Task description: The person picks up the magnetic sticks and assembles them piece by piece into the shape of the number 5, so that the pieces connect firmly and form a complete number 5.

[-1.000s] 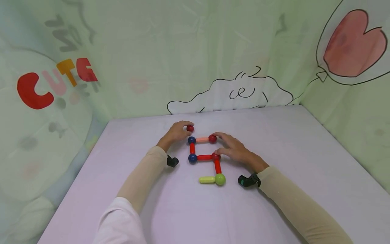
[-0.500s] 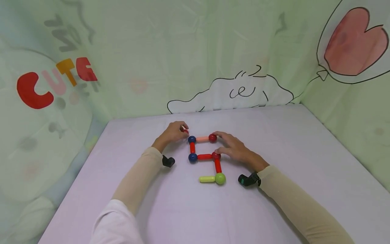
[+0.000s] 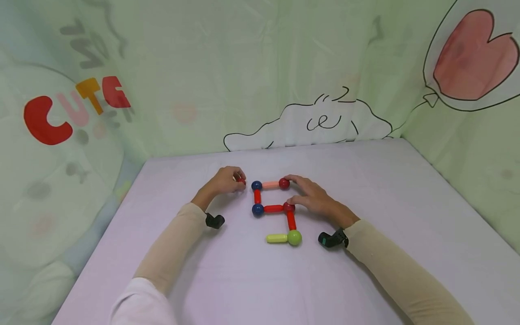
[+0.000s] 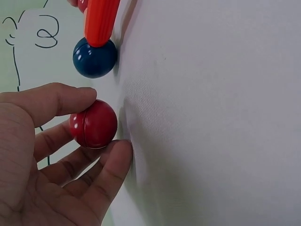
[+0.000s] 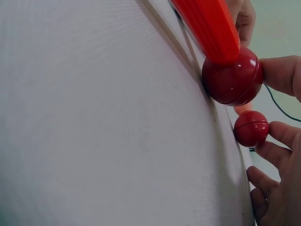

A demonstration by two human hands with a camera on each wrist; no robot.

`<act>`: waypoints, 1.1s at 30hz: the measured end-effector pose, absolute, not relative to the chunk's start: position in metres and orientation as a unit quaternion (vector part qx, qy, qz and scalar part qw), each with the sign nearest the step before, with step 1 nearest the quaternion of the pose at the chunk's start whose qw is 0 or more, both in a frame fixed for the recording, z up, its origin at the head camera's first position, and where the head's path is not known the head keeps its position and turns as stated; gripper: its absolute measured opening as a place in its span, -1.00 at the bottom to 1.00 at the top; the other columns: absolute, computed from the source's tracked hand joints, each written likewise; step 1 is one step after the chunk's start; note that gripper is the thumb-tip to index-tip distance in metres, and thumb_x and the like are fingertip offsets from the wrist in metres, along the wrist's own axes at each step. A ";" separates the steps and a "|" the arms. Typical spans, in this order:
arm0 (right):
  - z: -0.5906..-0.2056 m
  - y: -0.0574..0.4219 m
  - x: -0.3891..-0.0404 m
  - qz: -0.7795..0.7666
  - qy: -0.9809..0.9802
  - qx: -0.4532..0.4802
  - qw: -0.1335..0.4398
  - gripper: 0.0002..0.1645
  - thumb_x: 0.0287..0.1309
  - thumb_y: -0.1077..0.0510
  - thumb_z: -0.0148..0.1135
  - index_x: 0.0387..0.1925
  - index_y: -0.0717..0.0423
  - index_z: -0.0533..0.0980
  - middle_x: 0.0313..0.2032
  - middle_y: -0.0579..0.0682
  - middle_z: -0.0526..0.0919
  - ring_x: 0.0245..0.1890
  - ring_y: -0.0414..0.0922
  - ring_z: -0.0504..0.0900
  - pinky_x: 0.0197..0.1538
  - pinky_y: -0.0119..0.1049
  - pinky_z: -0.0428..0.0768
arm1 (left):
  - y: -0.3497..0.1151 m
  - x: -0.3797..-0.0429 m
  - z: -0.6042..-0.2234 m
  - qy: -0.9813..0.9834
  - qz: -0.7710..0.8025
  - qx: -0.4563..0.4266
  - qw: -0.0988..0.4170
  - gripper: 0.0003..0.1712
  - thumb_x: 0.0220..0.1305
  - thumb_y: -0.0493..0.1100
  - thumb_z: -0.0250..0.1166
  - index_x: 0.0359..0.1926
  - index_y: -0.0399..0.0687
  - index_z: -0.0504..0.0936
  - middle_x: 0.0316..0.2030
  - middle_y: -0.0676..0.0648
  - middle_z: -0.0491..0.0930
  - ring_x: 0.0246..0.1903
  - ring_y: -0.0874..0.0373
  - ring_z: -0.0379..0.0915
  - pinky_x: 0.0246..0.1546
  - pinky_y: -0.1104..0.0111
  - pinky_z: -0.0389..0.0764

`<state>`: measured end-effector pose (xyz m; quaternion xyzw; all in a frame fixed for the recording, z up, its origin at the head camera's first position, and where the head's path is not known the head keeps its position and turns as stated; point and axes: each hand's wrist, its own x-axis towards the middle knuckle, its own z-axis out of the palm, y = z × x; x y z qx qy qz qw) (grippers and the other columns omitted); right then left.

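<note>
Between thumb and fingers, my left hand (image 3: 225, 181) pinches a loose red ball (image 4: 96, 125), just left of the built shape. My right hand (image 3: 313, 197) spans two red balls of the shape: its thumb touches the near red ball (image 5: 233, 77), its fingers the far red ball (image 5: 250, 129). A pink rod (image 3: 270, 184) links the far red ball to a blue ball (image 3: 257, 185). Below it, a red rod (image 3: 257, 197) runs to a second blue ball (image 3: 257, 210), and another red rod (image 3: 274, 208) reaches the near red ball.
From the near red ball a red rod (image 3: 291, 220) leads towards me to a green ball (image 3: 294, 238). A yellow-green rod (image 3: 276, 238) points left from that ball. The pale tablecloth (image 3: 252, 280) ends at a printed curtain (image 3: 195, 81) behind.
My left hand has moved left and slightly towards me with the red ball, away from the far blue ball. The right hand has stayed on the two red balls.
</note>
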<state>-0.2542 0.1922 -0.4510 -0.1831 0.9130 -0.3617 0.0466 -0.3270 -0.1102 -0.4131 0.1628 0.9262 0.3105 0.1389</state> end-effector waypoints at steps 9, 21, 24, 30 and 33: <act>-0.449 0.193 -0.251 -0.364 0.913 -0.180 0.051 -0.13 0.19 -0.06 0.25 0.51 -0.10 0.21 0.51 0.11 0.23 0.51 0.19 0.14 0.39 0.40 0.16 | -0.116 -0.315 -0.413 0.916 0.332 0.189 0.125 -0.72 0.21 -0.17 0.43 -0.06 -0.05 0.65 -0.10 -0.10 0.62 -0.17 0.00 0.52 -0.22 0.30 0.60; -0.447 0.192 -0.250 -0.362 0.914 -0.174 0.054 -0.14 0.21 -0.04 0.25 0.51 -0.12 0.21 0.50 0.11 0.23 0.50 0.18 0.15 0.38 0.39 0.18 | -0.122 -0.285 -0.410 0.901 0.352 0.215 0.131 -0.66 0.07 -0.15 0.58 -0.14 0.00 0.66 -0.21 -0.04 0.61 -0.20 0.02 0.52 -0.22 0.29 0.60; -0.448 0.192 -0.251 -0.365 0.913 -0.176 0.054 -0.13 0.20 -0.04 0.27 0.51 -0.12 0.21 0.50 0.09 0.24 0.50 0.17 0.15 0.37 0.39 0.19 | -0.122 -0.277 -0.409 0.900 0.355 0.218 0.129 -0.65 0.05 -0.13 0.60 -0.16 0.04 0.66 -0.24 -0.03 0.61 -0.19 0.03 0.51 -0.22 0.28 0.60; -0.451 0.191 -0.252 -0.359 0.915 -0.178 0.050 -0.13 0.20 -0.06 0.25 0.52 -0.11 0.20 0.50 0.10 0.24 0.50 0.19 0.16 0.37 0.40 0.18 | -0.121 -0.260 -0.406 0.884 0.369 0.254 0.133 -0.68 0.02 -0.15 0.60 -0.28 0.03 0.61 -0.33 -0.01 0.61 -0.23 0.06 0.52 -0.25 0.27 0.60; -0.450 0.192 -0.251 -0.358 0.916 -0.177 0.048 -0.13 0.20 -0.05 0.26 0.51 -0.11 0.20 0.49 0.11 0.24 0.49 0.20 0.16 0.37 0.40 0.20 | -0.118 -0.251 -0.405 0.871 0.379 0.280 0.141 -0.70 0.03 -0.18 0.59 -0.29 0.01 0.61 -0.34 0.01 0.61 -0.25 0.08 0.52 -0.23 0.28 0.63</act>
